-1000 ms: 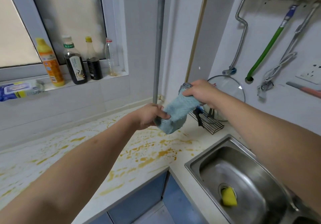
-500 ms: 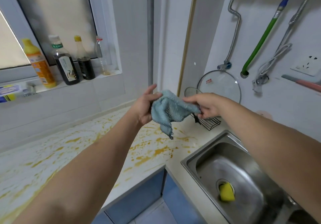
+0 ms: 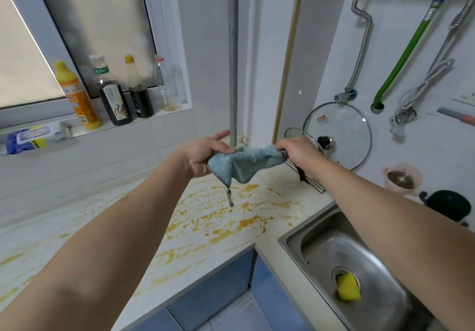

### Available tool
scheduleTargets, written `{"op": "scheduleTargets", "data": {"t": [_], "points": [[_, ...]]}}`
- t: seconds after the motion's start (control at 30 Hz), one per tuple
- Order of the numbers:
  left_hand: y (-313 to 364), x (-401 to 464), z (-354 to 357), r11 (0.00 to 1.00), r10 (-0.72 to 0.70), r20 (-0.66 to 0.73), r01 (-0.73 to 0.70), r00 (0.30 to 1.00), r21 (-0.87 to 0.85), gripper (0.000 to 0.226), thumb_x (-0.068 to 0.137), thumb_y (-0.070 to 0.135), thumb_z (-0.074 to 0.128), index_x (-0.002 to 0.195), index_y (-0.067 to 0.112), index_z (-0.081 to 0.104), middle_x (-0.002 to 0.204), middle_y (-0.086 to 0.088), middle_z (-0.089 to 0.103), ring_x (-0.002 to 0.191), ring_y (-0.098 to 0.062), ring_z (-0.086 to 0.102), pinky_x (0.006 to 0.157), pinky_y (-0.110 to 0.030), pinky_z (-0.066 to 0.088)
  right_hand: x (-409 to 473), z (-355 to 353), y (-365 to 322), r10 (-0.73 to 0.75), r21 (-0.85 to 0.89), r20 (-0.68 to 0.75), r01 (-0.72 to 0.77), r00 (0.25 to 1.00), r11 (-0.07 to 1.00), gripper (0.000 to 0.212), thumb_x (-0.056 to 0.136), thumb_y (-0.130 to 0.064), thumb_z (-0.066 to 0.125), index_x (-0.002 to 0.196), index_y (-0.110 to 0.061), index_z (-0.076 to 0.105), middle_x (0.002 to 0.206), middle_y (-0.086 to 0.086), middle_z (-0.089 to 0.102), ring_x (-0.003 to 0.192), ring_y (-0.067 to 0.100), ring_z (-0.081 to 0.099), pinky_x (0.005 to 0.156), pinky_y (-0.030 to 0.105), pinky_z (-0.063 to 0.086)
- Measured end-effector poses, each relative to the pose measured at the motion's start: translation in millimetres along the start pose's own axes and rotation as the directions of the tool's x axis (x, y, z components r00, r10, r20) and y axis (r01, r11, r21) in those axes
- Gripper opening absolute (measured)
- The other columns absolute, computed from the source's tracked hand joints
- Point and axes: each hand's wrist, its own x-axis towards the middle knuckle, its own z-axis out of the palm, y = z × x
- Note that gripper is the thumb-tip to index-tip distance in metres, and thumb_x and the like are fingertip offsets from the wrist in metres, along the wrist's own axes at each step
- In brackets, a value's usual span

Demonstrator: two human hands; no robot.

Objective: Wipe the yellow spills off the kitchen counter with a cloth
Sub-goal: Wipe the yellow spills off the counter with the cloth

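The left hand [image 3: 203,154] and right hand [image 3: 298,150] each pinch an end of the blue cloth [image 3: 244,163], stretched in the air above the worktop [image 3: 38,233]. The yellow spills [image 3: 231,225] look untouched. Its dangling corner could drag and smear them toward the sink [image 3: 290,240].

Both bare forearms extended forward, converging toward 12 o'clock. Left hand [image 3: 203,154] at about 11 o'clock, thumb raised, fingers curled closed on one edge of the cloth [image 3: 244,163]. Right hand [image 3: 299,152] at about 1 o'clock, knuckles up, pinching the opposite edge. Hands level, a little apart, both held above the counter.
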Motion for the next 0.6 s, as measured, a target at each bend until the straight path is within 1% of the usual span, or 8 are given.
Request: {"op": "scheduleTargets", "data": {"t": [0.1,0.17,0.2,0.23,0.33,0.47,0.53,0.6], "points": [[3.1,-1.8,-8.2,0.998,0.068,0.0,-0.068,0.998,-0.014,0.101,0.068,-0.013,0.061,0.157,0.029,0.039,0.116,-0.023,0.07,0.094,-0.037,0.072,0.077,-0.043,0.063,-3.9,5.8,-4.1,0.122,0.274,0.357,-0.228,0.926,0.934,0.028,0.084,-0.036,0.065,0.064,-0.016,0.062,0.076,0.006,0.066,0.086,0.029,0.062,0.088,0.043,0.046],[3.5,-2.6,-9.0,0.986,0.138,0.017,-0.135,0.99,-0.094,0.099,0.067,-0.013,0.057,0.155,0.03,0.043,0.127,-0.023,0.064,0.093,-0.036,0.071,0.075,-0.044,0.064,-6.5,15.0,-0.1,0.15,0.226,0.571,-0.331,0.807,0.916,0.037,0.093,-0.048,0.064,0.097,-0.012,0.076,0.109,0.013,0.075,0.103,0.033,0.07,0.093,0.046,0.052],[3.4,-3.8,-9.0,0.981,0.158,0.036,-0.153,0.987,-0.118,0.097,0.068,-0.014,0.055,0.154,0.029,0.044,0.134,-0.023,0.061,0.095,-0.037,0.071,0.075,-0.045,0.064,-7.4,23.9,2.0,0.149,0.18,0.611,-0.32,0.777,0.93,0.042,0.094,-0.047,0.065,0.116,-0.012,0.072,0.12,0.014,0.071,0.106,0.031,0.069,0.09,0.046,0.055],[3.4,-5.5,-9.0,0.98,0.166,0.067,-0.157,0.984,-0.125,0.095,0.069,-0.014,0.054,0.154,0.028,0.046,0.14,-0.024,0.057,0.1,-0.039,0.07,0.078,-0.047,0.063,-8.6,33.2,3.5,0.139,0.156,0.615,-0.292,0.776,0.944,0.043,0.095,-0.041,0.067,0.126,-0.011,0.068,0.124,0.012,0.068,0.102,0.029,0.068,0.087,0.044,0.058],[6.0,-10.9,-16.4,0.985,0.148,0.138,-0.135,0.979,-0.105,0.093,0.069,-0.016,0.05,0.152,0.025,0.048,0.145,-0.025,0.055,0.113,-0.044,0.065,0.089,-0.053,0.06,-9.1,57.4,-1.9,0.115,0.208,0.512,-0.252,0.851,0.945,0.033,0.1,-0.028,0.064,0.127,-0.011,0.066,0.126,0.008,0.065,0.092,0.027,0.063,0.086,0.041,0.055],[13.3,-19.4,-29.4,0.986,0.152,0.174,-0.136,0.973,-0.101,0.089,0.072,-0.013,0.048,0.153,0.024,0.046,0.141,-0.024,0.059,0.12,-0.046,0.062,0.094,-0.055,0.057,-2.9,68.3,-11.8,0.07,0.186,0.554,-0.205,0.829,0.961,0.063,0.095,-0.059,0.058,0.148,-0.026,0.051,0.144,0.003,0.059,0.136,0.024,0.049,0.116,0.051,0.03],[14.6,-23.0,-34.1,0.98,0.181,0.197,-0.161,0.964,-0.115,0.089,0.074,-0.012,0.046,0.155,0.024,0.045,0.142,-0.025,0.057,0.121,-0.046,0.059,0.101,-0.057,0.053,-3.0,78.0,-15.6,0.063,0.186,0.64,-0.234,0.766,0.954,0.073,0.085,-0.072,0.058,0.143,-0.028,0.056,0.136,0.003,0.065,0.136,0.025,0.047,0.115,0.052,0.022],[15.1,-25.4,-34.7,0.976,0.202,0.238,-0.174,0.95,-0.132,0.089,0.073,-0.011,0.045,0.156,0.024,0.044,0.142,-0.026,0.055,0.12,-0.045,0.058,0.102,-0.057,0.05,-8.5,92.3,-18.6,0.052,0.199,0.688,-0.257,0.724,0.946,0.066,0.077,-0.073,0.061,0.129,-0.033,0.064,0.124,0.0,0.068,0.13,0.024,0.048,0.114,0.052,0.021]]}}
